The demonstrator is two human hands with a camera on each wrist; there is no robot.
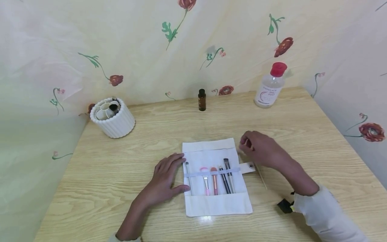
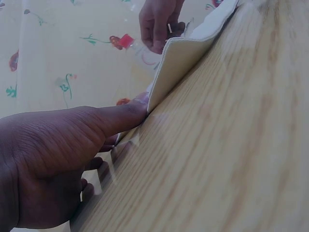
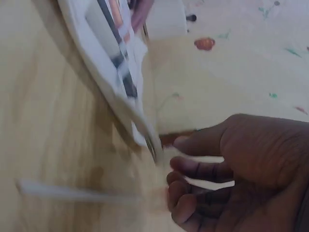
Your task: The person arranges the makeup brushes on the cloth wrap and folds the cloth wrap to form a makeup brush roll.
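A white fabric brush roll (image 1: 199, 205) lies unrolled on the table, with several makeup brushes tucked under its lilac band. My left hand (image 1: 166, 179) rests at its left edge, fingers spread and thumb on the cloth; the left wrist view has the thumb (image 2: 118, 118) against the lower corner. Beyond the snap strap (image 1: 248, 167) is my right hand (image 1: 263, 149), fingers loosely bent. In the right wrist view a gap shows between its thumb (image 3: 203, 142) and index finger. A thin pale stick (image 1: 261, 176) points toward this hand; its blurred far end (image 3: 82, 193) leaves its kind unclear.
A ribbed white holder (image 1: 119, 122) with brushes stands at the back left. By the wall are a small dark bottle (image 1: 202, 101) and a clear bottle with a red cap (image 1: 269, 89). A black object (image 1: 285, 205) is at the right sleeve.
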